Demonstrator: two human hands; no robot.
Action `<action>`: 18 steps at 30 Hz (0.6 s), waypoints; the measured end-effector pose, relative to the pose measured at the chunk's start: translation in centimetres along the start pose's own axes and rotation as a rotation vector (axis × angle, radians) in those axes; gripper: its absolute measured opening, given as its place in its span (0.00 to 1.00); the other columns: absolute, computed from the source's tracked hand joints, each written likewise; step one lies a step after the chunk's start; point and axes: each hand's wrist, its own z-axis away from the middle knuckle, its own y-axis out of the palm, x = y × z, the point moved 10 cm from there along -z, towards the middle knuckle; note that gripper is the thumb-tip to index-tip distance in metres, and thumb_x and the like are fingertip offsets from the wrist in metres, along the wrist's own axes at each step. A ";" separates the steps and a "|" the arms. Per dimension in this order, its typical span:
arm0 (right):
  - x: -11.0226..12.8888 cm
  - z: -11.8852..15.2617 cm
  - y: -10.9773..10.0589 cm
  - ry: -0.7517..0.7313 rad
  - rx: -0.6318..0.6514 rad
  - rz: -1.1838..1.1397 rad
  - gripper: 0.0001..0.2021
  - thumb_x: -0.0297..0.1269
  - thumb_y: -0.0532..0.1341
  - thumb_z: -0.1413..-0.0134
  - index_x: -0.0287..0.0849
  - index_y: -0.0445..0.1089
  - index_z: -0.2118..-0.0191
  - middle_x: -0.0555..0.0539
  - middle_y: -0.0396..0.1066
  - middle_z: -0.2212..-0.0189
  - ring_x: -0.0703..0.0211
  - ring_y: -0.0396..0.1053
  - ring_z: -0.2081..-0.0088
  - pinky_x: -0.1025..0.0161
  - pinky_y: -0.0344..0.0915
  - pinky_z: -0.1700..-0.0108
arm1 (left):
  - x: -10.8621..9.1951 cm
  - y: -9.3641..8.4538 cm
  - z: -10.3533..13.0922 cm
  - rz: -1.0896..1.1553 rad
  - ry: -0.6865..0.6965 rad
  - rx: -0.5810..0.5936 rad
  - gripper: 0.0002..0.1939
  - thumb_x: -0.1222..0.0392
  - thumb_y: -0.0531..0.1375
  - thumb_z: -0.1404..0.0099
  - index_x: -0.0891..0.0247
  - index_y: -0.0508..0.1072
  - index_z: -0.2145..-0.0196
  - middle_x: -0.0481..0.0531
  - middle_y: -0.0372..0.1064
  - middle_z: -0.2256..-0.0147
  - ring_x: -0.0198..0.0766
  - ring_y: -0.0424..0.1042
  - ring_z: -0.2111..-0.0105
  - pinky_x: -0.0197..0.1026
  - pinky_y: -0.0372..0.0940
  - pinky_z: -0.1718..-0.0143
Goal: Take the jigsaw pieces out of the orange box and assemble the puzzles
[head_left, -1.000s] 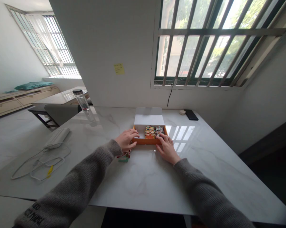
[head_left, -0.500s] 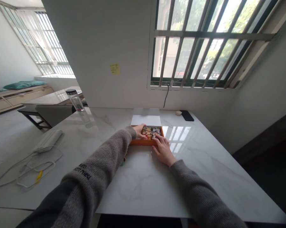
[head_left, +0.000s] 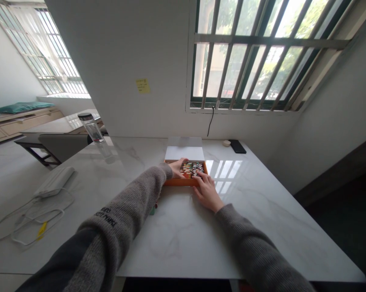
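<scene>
An orange box (head_left: pixel 183 183) with a raised white lid (head_left: pixel 184 152) rests on the white marbled table (head_left: pixel 176 239). Many small, multicoloured pieces (head_left: pixel 193 168) stand close together inside it; they are too small to identify. My left hand (head_left: pixel 177 167) reaches over the box's left part, thumb and fingers apart at the pieces. At the front right corner is my right hand (head_left: pixel 207 192), its fingers spread over the box edge and touching the pieces. Part of a small green object (head_left: pixel 153 211) shows beside my left sleeve, mostly hidden by it.
On the table's left lie a white power strip (head_left: pixel 55 181) and looped cable with a yellow tag (head_left: pixel 41 230). A glass bottle (head_left: pixel 91 129) stands at the back left. A black phone (head_left: pixel 237 146) and small white round item (head_left: pixel 226 143) lie at the back right.
The whole view has shifted slightly. Both hands remain at the box, with only slight finger movement over the pieces.
</scene>
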 end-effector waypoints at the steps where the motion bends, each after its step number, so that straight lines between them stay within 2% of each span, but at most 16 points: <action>1: 0.0 0.0 0.0 -0.001 0.000 -0.002 0.20 0.35 0.56 0.38 0.44 0.64 0.42 0.38 0.59 0.38 0.44 0.54 0.37 0.46 0.54 0.37 | -0.2 -0.3 0.0 -0.029 -0.009 -0.003 0.48 0.61 0.72 0.58 0.66 0.57 0.41 0.58 0.69 0.53 0.49 0.74 0.54 0.56 0.67 0.46; 5: 0.0 0.1 0.1 -0.001 -0.001 -0.004 0.20 0.36 0.56 0.38 0.44 0.64 0.41 0.39 0.59 0.38 0.45 0.55 0.37 0.47 0.55 0.37 | -1.6 -3.0 0.3 -0.172 -0.038 -0.075 0.46 0.67 0.69 0.60 0.68 0.60 0.42 0.63 0.65 0.47 0.53 0.68 0.46 0.56 0.61 0.39; 8: -0.1 0.0 0.2 0.007 0.004 0.003 0.19 0.37 0.56 0.38 0.44 0.64 0.42 0.39 0.60 0.38 0.45 0.55 0.37 0.46 0.55 0.37 | -3.9 -5.6 1.3 -0.222 0.002 -0.152 0.45 0.66 0.68 0.57 0.68 0.60 0.41 0.63 0.63 0.45 0.51 0.67 0.45 0.55 0.59 0.38; 10: 0.1 -0.1 -0.3 -0.001 -0.009 0.005 0.20 0.38 0.56 0.37 0.44 0.63 0.41 0.38 0.61 0.39 0.44 0.56 0.37 0.44 0.53 0.36 | -5.7 -6.4 2.4 -0.204 0.019 -0.160 0.45 0.65 0.68 0.55 0.66 0.57 0.39 0.61 0.63 0.45 0.48 0.68 0.46 0.54 0.60 0.39; 12: 1.1 0.0 -1.6 -0.049 -0.065 -0.014 0.25 0.40 0.56 0.37 0.43 0.57 0.36 0.37 0.60 0.38 0.42 0.54 0.35 0.40 0.49 0.34 | -7.8 -6.2 3.6 -0.144 0.045 -0.127 0.47 0.66 0.68 0.53 0.64 0.55 0.37 0.60 0.62 0.45 0.47 0.69 0.48 0.53 0.62 0.40; 15: 3.4 0.5 -4.2 -0.150 -0.168 -0.121 0.35 0.43 0.58 0.39 0.45 0.45 0.31 0.37 0.55 0.35 0.40 0.49 0.33 0.37 0.47 0.33 | -11.2 -4.5 6.0 -0.083 0.080 -0.093 0.49 0.66 0.69 0.52 0.63 0.52 0.35 0.61 0.61 0.43 0.47 0.69 0.47 0.53 0.62 0.40; 18: 4.6 1.4 -4.8 -0.134 -0.142 -0.348 0.40 0.44 0.59 0.39 0.46 0.37 0.29 0.36 0.49 0.32 0.40 0.49 0.32 0.39 0.55 0.35 | -13.5 -1.4 8.4 0.044 0.091 -0.037 0.50 0.66 0.68 0.48 0.59 0.48 0.34 0.62 0.60 0.42 0.48 0.70 0.46 0.52 0.65 0.42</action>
